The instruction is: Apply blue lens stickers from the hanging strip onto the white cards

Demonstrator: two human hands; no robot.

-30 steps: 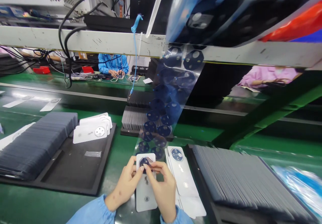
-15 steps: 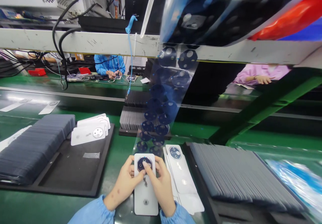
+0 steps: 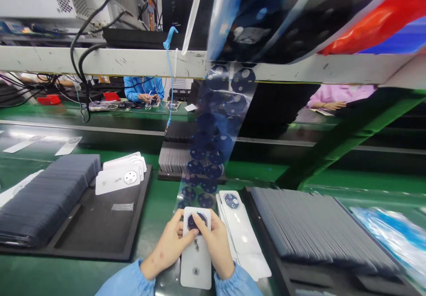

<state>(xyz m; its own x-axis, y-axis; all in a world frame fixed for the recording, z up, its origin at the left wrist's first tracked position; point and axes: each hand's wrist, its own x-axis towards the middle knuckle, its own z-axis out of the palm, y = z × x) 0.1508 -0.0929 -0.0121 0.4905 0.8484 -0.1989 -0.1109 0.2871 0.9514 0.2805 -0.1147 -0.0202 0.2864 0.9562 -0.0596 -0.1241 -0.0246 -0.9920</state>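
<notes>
A white phone back cover (image 3: 196,260) lies on the green bench in front of me, with a dark round camera sticker (image 3: 194,220) at its top. My left hand (image 3: 171,240) grips the cover's left edge, thumb pressing on the sticker. My right hand (image 3: 214,242) holds the right edge, its forefinger and thumb also pressed on the sticker. A clear film strip (image 3: 213,145) bearing several dark round stickers hangs down from above to just behind the cover. More white covers (image 3: 241,234) with a sticker fitted lie stacked to the right.
A black tray (image 3: 100,225) at left holds a row of dark covers (image 3: 43,194) and a few white covers (image 3: 121,174). Another tray of grey covers (image 3: 316,234) stands at right. Other workers sit across the conveyor (image 3: 143,87). A shelf beam (image 3: 133,61) runs overhead.
My hands and the cover have shifted slightly. My fingers went from placing the sticker to pressing it flat on the cover's top.
</notes>
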